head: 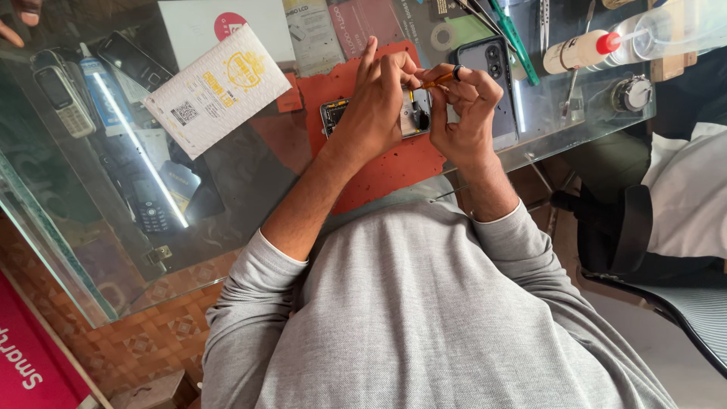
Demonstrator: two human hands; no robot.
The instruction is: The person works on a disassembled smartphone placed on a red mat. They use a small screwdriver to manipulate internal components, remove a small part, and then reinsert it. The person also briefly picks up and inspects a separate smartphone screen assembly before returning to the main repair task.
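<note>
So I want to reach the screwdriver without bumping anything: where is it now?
In the head view, the orange screwdriver is pinched in the right hand, just above the opened phone on the red mat, with the left hand alongside.

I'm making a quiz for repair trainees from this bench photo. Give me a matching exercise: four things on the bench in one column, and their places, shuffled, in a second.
Things
1. opened phone
2. orange-handled tool
3. white padded envelope
4. old keypad phone

Places
A. at the far left of the glass table
B. on the red mat, under the left hand
C. pinched in the fingers of the right hand
D. lying on the glass, left of the red mat

Pairs: 1-B, 2-C, 3-D, 4-A
</note>
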